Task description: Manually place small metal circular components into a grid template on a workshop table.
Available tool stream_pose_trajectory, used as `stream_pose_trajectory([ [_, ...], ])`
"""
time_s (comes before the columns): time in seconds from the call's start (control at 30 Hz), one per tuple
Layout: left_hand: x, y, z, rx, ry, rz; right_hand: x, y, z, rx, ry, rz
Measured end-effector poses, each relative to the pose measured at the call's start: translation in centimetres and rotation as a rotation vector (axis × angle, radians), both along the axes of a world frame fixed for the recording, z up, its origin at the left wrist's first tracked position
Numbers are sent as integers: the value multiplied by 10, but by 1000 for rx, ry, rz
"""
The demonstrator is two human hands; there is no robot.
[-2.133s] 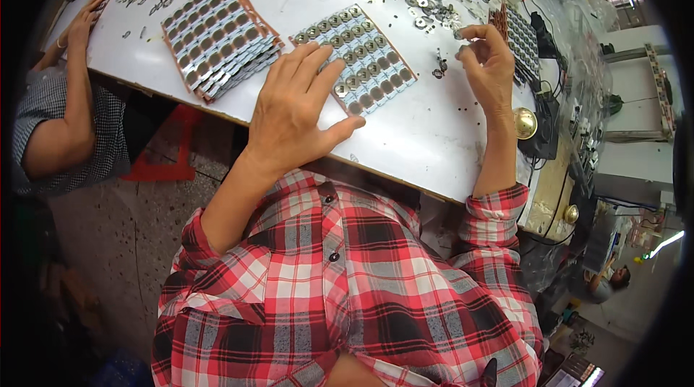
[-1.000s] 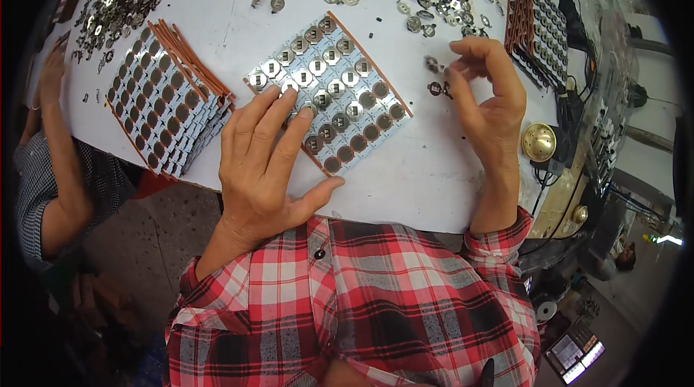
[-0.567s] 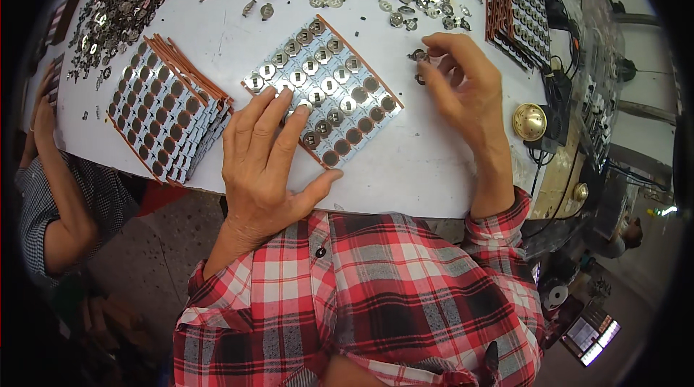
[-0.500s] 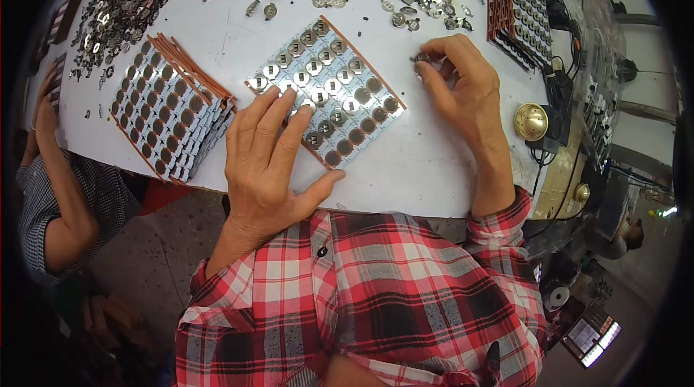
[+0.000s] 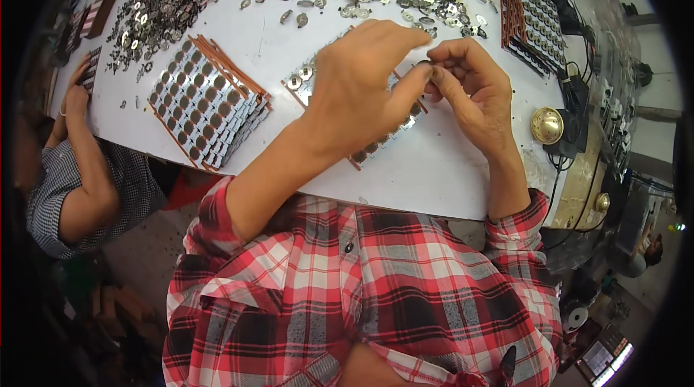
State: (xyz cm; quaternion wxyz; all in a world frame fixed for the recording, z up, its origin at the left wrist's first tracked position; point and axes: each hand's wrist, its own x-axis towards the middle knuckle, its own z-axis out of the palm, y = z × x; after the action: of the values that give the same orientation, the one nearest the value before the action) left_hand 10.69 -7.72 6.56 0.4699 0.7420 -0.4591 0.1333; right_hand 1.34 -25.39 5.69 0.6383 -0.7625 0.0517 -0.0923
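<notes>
My right hand (image 5: 473,90) is closed, its thumb and index finger pinching a small dark metal piece (image 5: 423,64), mostly covered by fingertips. My left hand (image 5: 361,83) reaches over to it, index finger and thumb apart, the thumb tip touching near the piece; its other fingers are hidden. Beneath my left hand lies a panel of small circuit boards (image 5: 298,72) with orange-brown edge strips. Shiny metal clips sit on some of its round dark spots, while bare dark rounds show near its lower edge.
A stack of similar panels (image 5: 199,108) stands to the left, another stack (image 5: 535,25) at the far right. Loose metal clips (image 5: 155,18) spread along the far side. A gold dome (image 5: 547,126) and cables sit at right. A co-worker's arm (image 5: 87,170) rests at the left edge.
My left hand has lifted off the panel and moved right to meet my right hand's fingertips. The whole view has shifted a little, moving the table things rightward.
</notes>
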Motion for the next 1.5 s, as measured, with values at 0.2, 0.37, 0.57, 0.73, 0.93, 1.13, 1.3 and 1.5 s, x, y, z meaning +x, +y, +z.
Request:
stream_pose_trajectory([
  [0.2,19,-31,-9,-27,422,-171,6,-15,-2,45,-73,-47],
  [0.37,5,-25,-23,-41,343,-88,4,-11,-9,-216,-117,-96],
  [0.57,-2,-23,-17,-102,186,-123,-5,-3,-3,69,-52,-102],
  [0.73,0,-23,-21,-155,251,-163,-3,-9,-7,-24,-82,-85],
  [0.93,4,-20,-18,-35,41,-166,-4,-4,0,133,16,-143],
  [1.13,4,-24,-27,-15,36,-112,-2,-8,-12,82,18,-112],
  [1.3,6,-19,-14,-106,217,-197,-4,-7,0,-344,-248,-91],
  [1.5,13,-21,-22,53,-200,-97,8,-14,-3,519,243,-53],
])
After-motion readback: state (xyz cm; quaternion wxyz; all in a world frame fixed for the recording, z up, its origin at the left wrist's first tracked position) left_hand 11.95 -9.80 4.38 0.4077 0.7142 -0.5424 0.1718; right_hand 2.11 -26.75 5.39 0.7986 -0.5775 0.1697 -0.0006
